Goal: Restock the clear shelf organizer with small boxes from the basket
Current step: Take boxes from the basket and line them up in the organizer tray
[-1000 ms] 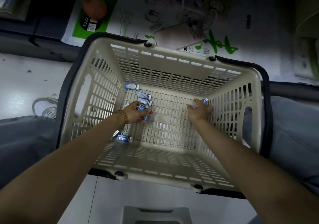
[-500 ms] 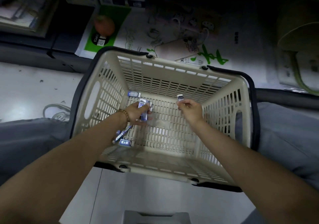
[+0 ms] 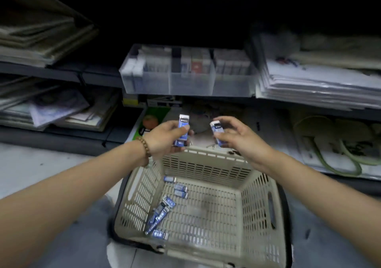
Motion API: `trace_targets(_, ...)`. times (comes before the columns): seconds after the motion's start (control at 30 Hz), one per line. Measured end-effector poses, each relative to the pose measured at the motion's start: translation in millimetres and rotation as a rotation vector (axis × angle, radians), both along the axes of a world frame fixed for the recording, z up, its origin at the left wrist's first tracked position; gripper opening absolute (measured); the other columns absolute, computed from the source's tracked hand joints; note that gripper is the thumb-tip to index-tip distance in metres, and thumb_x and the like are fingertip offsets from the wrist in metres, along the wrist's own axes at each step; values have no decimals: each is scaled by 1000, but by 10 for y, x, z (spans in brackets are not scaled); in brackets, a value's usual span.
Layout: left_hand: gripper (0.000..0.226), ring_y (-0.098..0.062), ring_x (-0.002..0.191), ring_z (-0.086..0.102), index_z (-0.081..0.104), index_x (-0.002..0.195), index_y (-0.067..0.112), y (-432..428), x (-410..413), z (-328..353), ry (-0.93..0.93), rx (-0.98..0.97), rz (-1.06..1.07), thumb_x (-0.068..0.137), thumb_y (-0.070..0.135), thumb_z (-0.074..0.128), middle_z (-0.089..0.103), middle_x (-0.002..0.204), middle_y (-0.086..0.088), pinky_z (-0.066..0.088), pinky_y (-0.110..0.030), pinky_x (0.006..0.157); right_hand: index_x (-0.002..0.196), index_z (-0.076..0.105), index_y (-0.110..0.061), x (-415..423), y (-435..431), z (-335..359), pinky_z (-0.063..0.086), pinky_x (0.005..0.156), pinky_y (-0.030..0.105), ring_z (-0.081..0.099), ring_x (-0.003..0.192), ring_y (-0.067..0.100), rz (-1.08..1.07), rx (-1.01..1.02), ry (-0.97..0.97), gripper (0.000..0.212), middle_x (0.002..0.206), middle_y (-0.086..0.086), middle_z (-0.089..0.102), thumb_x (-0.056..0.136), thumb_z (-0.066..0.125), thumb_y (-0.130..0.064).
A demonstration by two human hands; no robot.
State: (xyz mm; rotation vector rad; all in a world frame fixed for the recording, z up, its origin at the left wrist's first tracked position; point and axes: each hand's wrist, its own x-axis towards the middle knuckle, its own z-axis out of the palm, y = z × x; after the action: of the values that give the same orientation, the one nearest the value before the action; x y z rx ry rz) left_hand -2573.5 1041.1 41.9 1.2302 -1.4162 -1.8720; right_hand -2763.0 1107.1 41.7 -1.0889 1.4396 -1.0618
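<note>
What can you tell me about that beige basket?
The beige plastic basket has slatted walls, cut-out side grips and dark handles folded down outside. It stands upright, nearly empty: a few small blue boxes lie along its left floor. The left hand and right hand hover above its far rim.

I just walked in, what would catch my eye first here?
Two hands raised mid-picture: the left hand grips a small blue box and the right hand pinches a second box, above the far rim of a beige basket. More blue boxes lie on the basket's floor, toward its left. Behind, on the dark shelf, sits the clear organizer, partly filled.
</note>
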Motion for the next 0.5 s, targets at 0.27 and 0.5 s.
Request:
trace_targets(0.27, 19, -12, 72, 61, 54, 110, 7, 72, -164, 254, 310, 167, 108, 98, 14, 41, 66, 89, -7, 52, -19, 51, 89, 65, -18, 77, -4, 377, 49, 53, 18, 61, 61, 8, -120, -145, -139, 5, 74, 0, 69, 89, 60, -19)
trace_targets(0.5, 32, -9, 69, 59, 51, 123, 3, 124, -219, 228, 221, 148, 12, 99, 21, 38, 61, 97, -11, 54, -19, 60, 93, 67, -10, 113, -7, 377, 50, 59, 17, 60, 62, 9, -77, -170, -130, 9, 75, 4, 69, 88, 60, -12)
